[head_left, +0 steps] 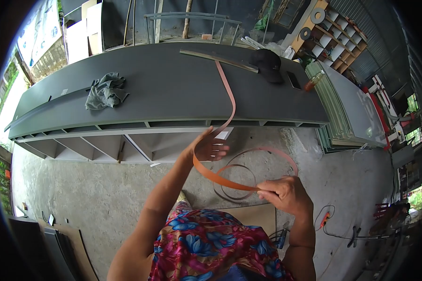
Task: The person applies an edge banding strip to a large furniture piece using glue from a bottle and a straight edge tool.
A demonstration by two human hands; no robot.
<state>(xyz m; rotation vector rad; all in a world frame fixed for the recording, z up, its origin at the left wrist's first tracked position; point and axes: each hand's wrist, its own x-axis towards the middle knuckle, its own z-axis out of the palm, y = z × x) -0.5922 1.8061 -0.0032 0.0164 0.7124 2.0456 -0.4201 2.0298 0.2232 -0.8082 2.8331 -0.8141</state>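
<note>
A long edge-banding strip [227,89], pinkish in places and orange in others, runs from the far side of the dark grey tabletop [173,84] over its near edge. From there it passes by my left hand [211,146], curves past the wrist and sweeps across to my right hand [286,194]. My left hand is open at the near edge, its fingers stretched to the right, with the strip running along the thumb side. Closed in a pinch, my right hand grips the strip. More of the strip hangs in loose loops between and below the hands.
On the tabletop lie a crumpled grey cloth [106,91], a long metal bar [219,61], a black cap [267,65] and a phone [293,80]. Stacked panels [347,103] stand at the right. An orange power connector [325,218] with cables lies on the concrete floor [103,196].
</note>
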